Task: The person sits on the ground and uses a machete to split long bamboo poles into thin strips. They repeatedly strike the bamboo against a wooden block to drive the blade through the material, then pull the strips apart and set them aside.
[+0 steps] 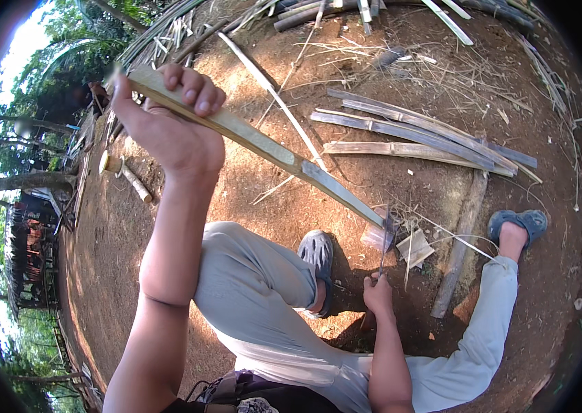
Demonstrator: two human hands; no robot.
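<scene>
Splitting bamboo strip (263,141): left hand (167,117) clenching raised end, right hand (378,292) gripping knife (385,241) at lower end near ground. Keeping blade centred, strip steady, feet clear.

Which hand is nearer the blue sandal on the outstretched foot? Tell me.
Right. The right hand grips a blade handle low down, left of the blue sandal. The left hand holds the bamboo strip raised, far off.
</scene>
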